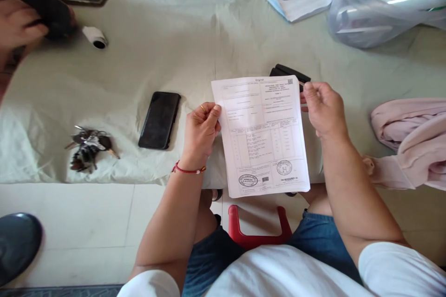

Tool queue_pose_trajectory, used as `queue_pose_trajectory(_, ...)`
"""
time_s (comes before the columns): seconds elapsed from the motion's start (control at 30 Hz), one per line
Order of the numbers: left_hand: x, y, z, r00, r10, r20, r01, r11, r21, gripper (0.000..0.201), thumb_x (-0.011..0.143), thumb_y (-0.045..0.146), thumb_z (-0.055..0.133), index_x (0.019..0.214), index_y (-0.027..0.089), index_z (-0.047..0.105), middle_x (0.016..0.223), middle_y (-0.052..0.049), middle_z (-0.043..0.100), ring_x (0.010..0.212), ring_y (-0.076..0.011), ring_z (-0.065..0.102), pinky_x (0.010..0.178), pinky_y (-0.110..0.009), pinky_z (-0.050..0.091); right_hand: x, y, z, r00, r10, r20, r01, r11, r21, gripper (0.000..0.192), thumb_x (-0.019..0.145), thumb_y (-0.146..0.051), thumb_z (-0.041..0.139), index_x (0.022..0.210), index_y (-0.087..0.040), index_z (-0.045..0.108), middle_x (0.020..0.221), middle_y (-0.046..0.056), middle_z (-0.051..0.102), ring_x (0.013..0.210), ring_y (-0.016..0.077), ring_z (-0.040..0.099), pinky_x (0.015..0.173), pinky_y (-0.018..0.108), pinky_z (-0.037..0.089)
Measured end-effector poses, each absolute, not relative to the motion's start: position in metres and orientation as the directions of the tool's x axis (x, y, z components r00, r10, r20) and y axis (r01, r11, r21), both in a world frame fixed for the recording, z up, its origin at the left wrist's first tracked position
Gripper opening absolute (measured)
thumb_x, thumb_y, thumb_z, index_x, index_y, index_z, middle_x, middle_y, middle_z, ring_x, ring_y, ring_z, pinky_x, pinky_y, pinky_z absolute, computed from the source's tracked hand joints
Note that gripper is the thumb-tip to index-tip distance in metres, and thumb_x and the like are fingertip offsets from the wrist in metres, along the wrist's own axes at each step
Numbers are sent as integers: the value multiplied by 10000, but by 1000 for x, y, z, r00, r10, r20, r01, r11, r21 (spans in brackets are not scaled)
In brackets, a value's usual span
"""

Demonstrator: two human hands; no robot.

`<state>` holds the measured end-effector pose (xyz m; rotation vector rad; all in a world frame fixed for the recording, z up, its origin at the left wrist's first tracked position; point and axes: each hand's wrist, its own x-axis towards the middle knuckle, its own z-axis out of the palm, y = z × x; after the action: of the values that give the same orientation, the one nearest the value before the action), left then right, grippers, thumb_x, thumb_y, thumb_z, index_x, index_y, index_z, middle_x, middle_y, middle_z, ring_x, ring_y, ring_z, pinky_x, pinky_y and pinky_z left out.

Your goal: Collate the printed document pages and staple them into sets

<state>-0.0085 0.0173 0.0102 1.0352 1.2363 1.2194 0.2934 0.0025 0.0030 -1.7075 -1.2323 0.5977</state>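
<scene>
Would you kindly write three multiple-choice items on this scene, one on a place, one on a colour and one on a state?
1. Where does the black phone lie?
A. On the cloth, between the keys and the left hand
B. On the floor by the stool
C. Inside the plastic bag

2. What colour is the stool between the person's knees?
A. Blue
B. Red
C. Green

3. How is the printed sheet held?
A. Folded in one fist
B. Lying flat, untouched
C. Unfolded, gripped at both side edges by the left hand and the right hand

Answers:
1. A, since the phone rests on the pale cloth to the right of the keys and to the left of the left hand.
2. B, since its frame shows red below the sheet.
3. C, since each hand pinches one side edge and the page is spread open.
</scene>
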Motion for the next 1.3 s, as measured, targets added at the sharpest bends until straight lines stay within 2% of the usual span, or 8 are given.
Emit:
queue_pose_trajectory(0.17,-9,18,11,-71,994,-80,-75,74,994,358,838,485,924,768,205,712,578,50,523,457,-62,373,413,-209,263,288,-4,14,298,954,-26,503,-180,-845,528,943,-780,710,904,-257,766,818,38,786,849,264,779,830,453,656)
queue_pose_trajectory(0.3,-11,19,13,-97,991,-92,-45,88,995,353,859,506,895,784,216,709,599,44,525,487,-76,384,436,-236,272,283,-6,18,73,981,-182,246,-195,-950,407,844,-613,889,1036,-263,808,960,36,854,931,284,815,934,532,683)
queue_pose_trajectory(0.4,-11,20,13,-116,989,-92,-33,89,996,348,870,513,877,789,220,707,610,44,516,488,-81,381,444,-257,268,277,-6,19,40,986,-161,134,-165,-977,393,844,-521,902,1131,-264,821,1076,45,871,1042,307,826,1044,614,658)
queue_pose_trajectory(0.53,-4,17,14,-101,991,-85,-96,75,993,394,857,575,895,798,234,706,623,32,564,540,-103,503,492,-246,390,274,-3,16,145,987,-71,156,-94,-983,370,914,-494,843,1191,-250,820,1179,73,863,1186,335,808,1098,630,636)
queue_pose_trajectory(0.67,7,7,19,91,983,-162,-291,182,939,470,877,686,839,970,229,783,883,-75,800,907,-263,802,726,-333,637,273,1,7,238,971,26,195,-21,-981,396,973,-482,779,1300,-258,787,1279,75,845,1261,333,788,1120,614,631)
queue_pose_trajectory(0.8,7,-1,18,313,891,-328,-241,409,880,494,862,568,894,1150,172,824,1089,-167,863,1102,-385,835,892,-463,703,270,1,5,287,955,76,170,28,-985,389,982,-465,761,1309,-255,772,1299,77,838,1268,330,786,1121,597,632)
queue_pose_trajectory(1.07,9,5,9,215,910,-355,-260,403,877,484,791,489,979,1139,179,848,1222,-173,866,1160,-387,835,984,-503,714,277,-3,29,95,991,-96,119,-107,-987,440,915,-524,850,1272,-279,769,1281,67,844,1257,352,779,1103,643,637)
queue_pose_trajectory(1.3,12,3,10,183,926,-330,-283,371,885,498,774,473,993,1144,180,835,1272,-174,854,1228,-397,813,1033,-510,702,286,2,9,173,984,-36,201,-71,-977,523,845,-430,907,1316,-279,736,1385,69,814,1263,359,786,1073,621,660)
